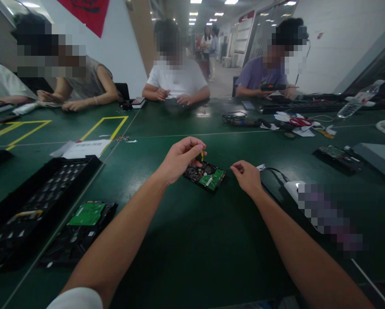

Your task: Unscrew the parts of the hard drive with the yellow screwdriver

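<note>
On the dark green tabletop (186, 253) in front of me lies a flat black rectangular hard drive with a green circuit board (213, 178). My left hand (183, 156) pinches a small yellow-and-dark object (202, 155) over its far left part. My right hand (246, 177) is just beside the drive's right end, thumb and forefinger nearly together; I cannot tell whether they hold anything. Left of my left forearm sits a long black slotted plastic tray (87, 171).
</note>
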Demonstrator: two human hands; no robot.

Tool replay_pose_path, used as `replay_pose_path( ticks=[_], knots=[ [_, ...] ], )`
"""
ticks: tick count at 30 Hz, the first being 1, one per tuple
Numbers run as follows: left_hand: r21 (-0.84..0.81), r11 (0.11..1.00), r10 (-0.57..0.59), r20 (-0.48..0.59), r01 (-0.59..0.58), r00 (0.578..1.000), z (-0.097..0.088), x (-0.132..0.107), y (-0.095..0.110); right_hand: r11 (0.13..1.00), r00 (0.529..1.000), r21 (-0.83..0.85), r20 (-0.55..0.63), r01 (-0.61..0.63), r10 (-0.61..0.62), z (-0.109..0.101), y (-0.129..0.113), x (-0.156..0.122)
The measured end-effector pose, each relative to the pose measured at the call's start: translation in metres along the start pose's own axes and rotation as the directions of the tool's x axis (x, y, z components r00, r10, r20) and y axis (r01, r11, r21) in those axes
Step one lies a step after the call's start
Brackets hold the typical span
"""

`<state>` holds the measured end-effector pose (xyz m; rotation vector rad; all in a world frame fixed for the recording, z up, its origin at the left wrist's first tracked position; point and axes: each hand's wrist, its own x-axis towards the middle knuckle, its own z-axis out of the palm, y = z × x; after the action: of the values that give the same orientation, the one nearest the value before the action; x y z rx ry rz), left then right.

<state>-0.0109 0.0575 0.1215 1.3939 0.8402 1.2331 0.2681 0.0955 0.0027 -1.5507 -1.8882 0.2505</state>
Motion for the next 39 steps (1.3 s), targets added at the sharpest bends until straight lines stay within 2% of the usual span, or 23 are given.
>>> replay_pose_path(
  ticks=[6, 11, 15, 18, 21, 25, 31, 39],
  knots=[
    [0.008, 1.0, -0.017, -0.011, 0.018, 1.0, -0.0014, 0.001, -0.0005, 0.996, 0.992, -0.005, -0.089, -0.085, 0.084, -0.0008, 0.0078, 0.0007],
    [0.093, 0.996, 0.011, -0.035, -0.008, 0.999, -0.0005, 0.001, -0.0019, 0.998, 0.998, -0.054, -0.043, -0.037, 0.035, 0.0001, 0.005, -0.0007],
    [0.151, 0.988, 0.016, 0.0, -0.016, 1.0, -0.0005, -0.0009, 0.0011, 0.997, 1.0, -0.078, -0.017, -0.007, 0.006, -0.0008, 0.0025, -0.0037],
    [0.109, 0.994, -0.017, 0.055, 0.011, 0.998, -0.0002, -0.0029, 0.0045, 0.995, 1.0, -0.098, 0.008, 0.012, -0.011, -0.0006, 0.0036, -0.0053],
    [-0.003, 0.998, -0.059, 0.094, 0.06, 0.994, 0.0012, -0.0041, 0.0065, 0.993, 0.999, -0.111, 0.024, 0.027, -0.025, 0.0008, 0.0052, -0.0054],
    [-0.081, 0.991, -0.099, 0.074, 0.105, 0.992, 0.003, -0.0043, 0.0072, 0.992, 0.999, -0.125, 0.042, 0.026, -0.021, 0.0014, 0.0046, -0.0046],
    [-0.012, 0.996, -0.089, 0.065, 0.09, 0.994, 0.0023, -0.0032, 0.0059, 0.988, 0.998, -0.156, 0.056, 0.017, -0.008, -0.0003, 0.0003, -0.0044],
    [0.176, 0.984, -0.024, 0.006, 0.022, 1.0, 0.0006, -0.0024, 0.0024, 0.985, 0.997, -0.171, 0.077, 0.021, -0.008, 0.0002, -0.0017, -0.0037]
  ],
)
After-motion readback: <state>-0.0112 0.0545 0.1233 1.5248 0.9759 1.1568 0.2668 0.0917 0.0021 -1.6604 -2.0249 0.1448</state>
